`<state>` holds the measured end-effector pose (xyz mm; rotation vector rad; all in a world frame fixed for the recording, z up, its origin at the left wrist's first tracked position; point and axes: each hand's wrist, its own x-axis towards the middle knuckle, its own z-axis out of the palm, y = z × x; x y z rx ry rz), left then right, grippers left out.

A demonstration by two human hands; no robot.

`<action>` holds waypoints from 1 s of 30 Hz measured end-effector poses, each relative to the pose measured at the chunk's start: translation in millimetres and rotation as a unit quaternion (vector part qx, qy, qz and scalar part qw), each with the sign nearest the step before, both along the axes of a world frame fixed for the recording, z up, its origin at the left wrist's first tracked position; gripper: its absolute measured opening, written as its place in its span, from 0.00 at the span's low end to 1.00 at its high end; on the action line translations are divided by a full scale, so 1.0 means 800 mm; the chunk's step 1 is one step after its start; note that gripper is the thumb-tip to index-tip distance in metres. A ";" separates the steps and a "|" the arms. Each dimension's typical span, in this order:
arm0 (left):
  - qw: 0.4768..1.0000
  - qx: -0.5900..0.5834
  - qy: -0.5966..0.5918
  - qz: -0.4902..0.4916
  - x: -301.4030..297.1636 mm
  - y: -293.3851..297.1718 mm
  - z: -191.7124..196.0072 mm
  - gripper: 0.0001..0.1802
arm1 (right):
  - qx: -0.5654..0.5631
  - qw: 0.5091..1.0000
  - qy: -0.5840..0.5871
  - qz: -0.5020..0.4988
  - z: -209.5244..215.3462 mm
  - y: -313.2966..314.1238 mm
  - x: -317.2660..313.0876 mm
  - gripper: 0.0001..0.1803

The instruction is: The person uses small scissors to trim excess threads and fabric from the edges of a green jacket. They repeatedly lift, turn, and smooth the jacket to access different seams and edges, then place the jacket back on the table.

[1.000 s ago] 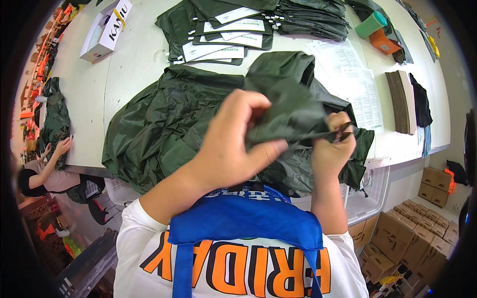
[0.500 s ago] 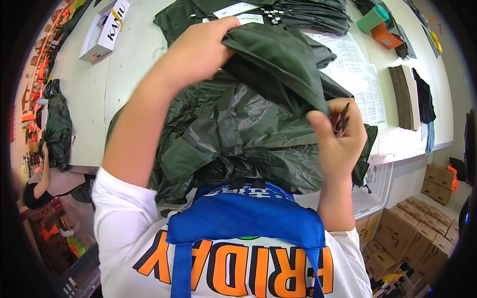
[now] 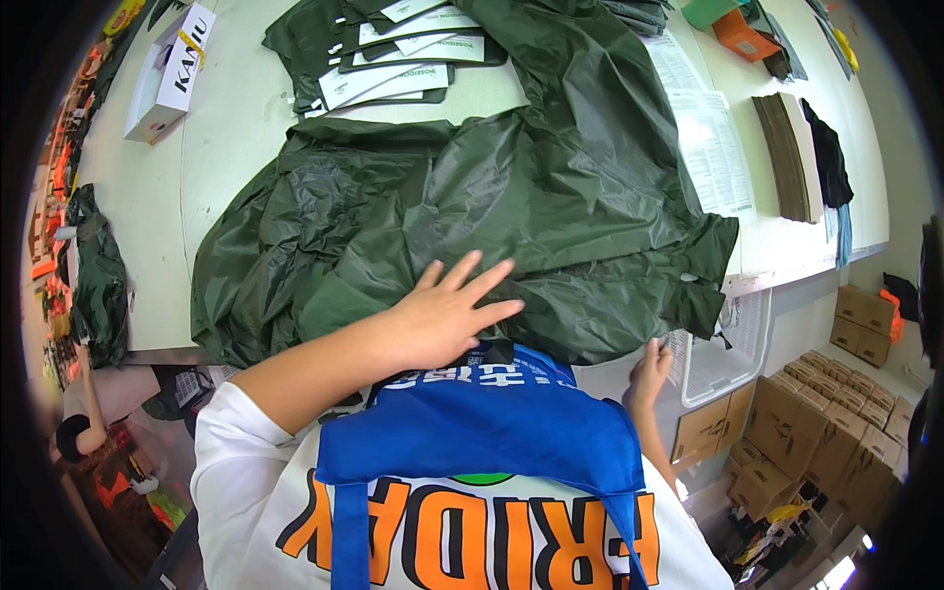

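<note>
Head view, item: dark green raincoat [image 3: 492, 206], lying spread and crumpled across the white desk [image 3: 236, 108]. You are pressing your left hand [image 3: 447, 315] flat on its near hem, fingers splayed and released. Your right hand [image 3: 651, 369] is hanging off the desk edge, loosely curled, gripping nothing. Judged light, limp, slippery; best pinched at hem or seam.
</note>
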<state>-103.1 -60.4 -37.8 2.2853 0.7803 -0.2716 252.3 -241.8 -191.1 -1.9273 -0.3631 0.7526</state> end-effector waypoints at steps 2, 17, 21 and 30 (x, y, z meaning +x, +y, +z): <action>0.991 0.105 0.080 0.010 -0.020 -0.022 -0.067 0.29 | -0.013 0.976 0.212 -0.054 0.026 -0.003 -0.041 0.10; 0.887 0.277 -0.253 0.271 -0.024 0.077 -0.031 0.18 | 0.310 0.842 0.442 0.019 0.135 0.292 -0.132 0.16; 0.875 -0.312 -0.158 0.334 0.013 -0.035 -0.036 0.21 | 0.341 0.791 0.508 -0.007 0.124 0.403 -0.152 0.16; 0.609 -0.550 -0.289 0.493 0.091 0.026 -0.053 0.22 | 0.180 0.878 0.258 0.361 0.174 0.391 -0.179 0.17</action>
